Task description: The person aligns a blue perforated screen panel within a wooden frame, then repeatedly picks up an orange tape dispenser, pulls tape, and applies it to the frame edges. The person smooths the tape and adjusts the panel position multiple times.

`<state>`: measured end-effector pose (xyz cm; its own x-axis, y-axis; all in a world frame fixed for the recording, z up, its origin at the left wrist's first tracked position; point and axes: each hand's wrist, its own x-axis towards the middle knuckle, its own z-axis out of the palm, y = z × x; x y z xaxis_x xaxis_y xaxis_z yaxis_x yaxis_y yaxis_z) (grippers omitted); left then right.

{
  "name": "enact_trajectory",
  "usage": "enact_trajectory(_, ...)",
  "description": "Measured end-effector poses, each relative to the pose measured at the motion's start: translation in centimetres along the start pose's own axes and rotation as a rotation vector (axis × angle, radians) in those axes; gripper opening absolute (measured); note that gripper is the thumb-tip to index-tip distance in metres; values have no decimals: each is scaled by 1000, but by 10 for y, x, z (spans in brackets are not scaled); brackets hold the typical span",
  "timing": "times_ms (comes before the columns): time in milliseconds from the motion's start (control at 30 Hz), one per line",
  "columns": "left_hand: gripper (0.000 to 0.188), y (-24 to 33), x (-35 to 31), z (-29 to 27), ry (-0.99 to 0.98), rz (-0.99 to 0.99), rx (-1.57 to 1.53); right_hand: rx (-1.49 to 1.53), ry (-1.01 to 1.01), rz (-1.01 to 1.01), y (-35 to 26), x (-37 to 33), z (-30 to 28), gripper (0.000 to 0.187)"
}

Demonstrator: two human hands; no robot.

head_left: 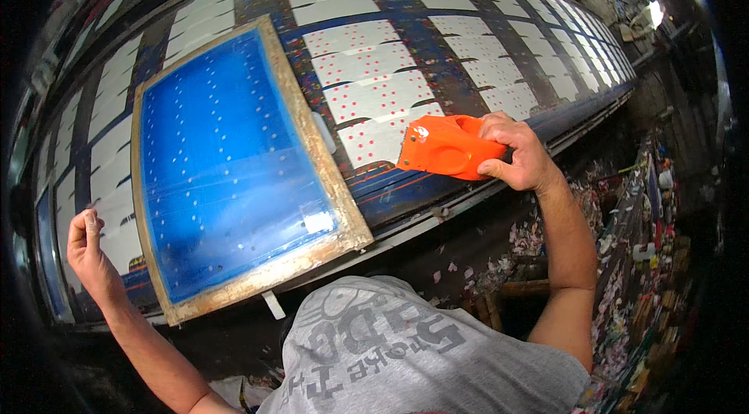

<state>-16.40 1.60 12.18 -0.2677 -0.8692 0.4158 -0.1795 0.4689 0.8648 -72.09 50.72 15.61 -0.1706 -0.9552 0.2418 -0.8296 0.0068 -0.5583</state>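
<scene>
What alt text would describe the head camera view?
A person's right hand holds an orange plastic tool near red-dotted white sheets on a long table. To its left is a blue wood-framed printing screen; the left hand, fingers curled, is beside it.

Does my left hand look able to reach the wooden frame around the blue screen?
Probably yes: your left hand is raised beside the left edge of the wooden frame, and nothing visible stands between them.
</scene>
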Motion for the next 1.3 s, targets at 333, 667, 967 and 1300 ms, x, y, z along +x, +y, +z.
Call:
enact_trajectory(333,7,142,-10,139,-164,543,17,-537,425,269,45,-64,-11,36)
enact_trajectory(667,30,282,-95,272,-416,1124,213,-673,753,803,101,-51,-3,43)
enact_trajectory(967,19,325,-69,323,-235,1399,94,-700,576,1243,150,-62,0,58)
enact_trajectory(1300,14,371,-17,296,-537,1232,292,-765,582,965,182,-84,110,38)
